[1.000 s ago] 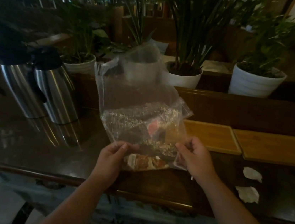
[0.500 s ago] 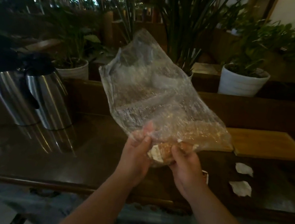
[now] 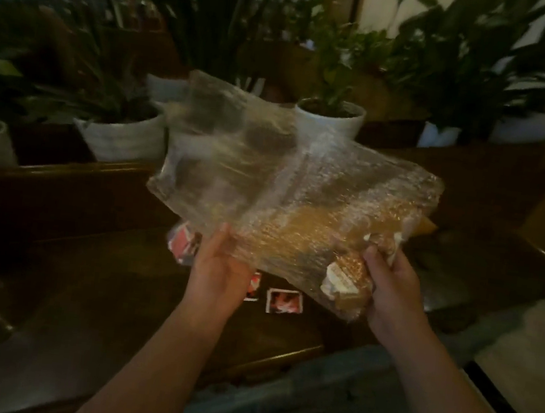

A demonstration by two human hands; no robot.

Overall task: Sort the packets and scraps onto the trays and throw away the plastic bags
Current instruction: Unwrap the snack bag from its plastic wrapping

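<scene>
A crinkled clear plastic bag (image 3: 267, 185) hangs above the dark wooden table (image 3: 89, 287), tipped almost flat. My left hand (image 3: 219, 268) grips its lower edge. My right hand (image 3: 391, 289) pinches its bunched right corner, where brown and white packets (image 3: 346, 277) still sit inside. Red and white packets lie on the table below: one (image 3: 184, 242) left of my left hand, one (image 3: 285, 301) between my hands, and a third (image 3: 253, 288) partly hidden by my left hand. A strip of wooden tray (image 3: 426, 227) peeks out behind the bag's right end.
White plant pots (image 3: 125, 136) (image 3: 330, 119) (image 3: 441, 136) stand in a row behind the table's raised back rail. The table's front edge (image 3: 262, 363) runs just before my forearms. A pale floor (image 3: 527, 357) lies to the right.
The bag has tipped from upright to nearly flat and swung right. Red and white packets now lie on the table under it. The view has turned right, and the steel jugs are out of sight.
</scene>
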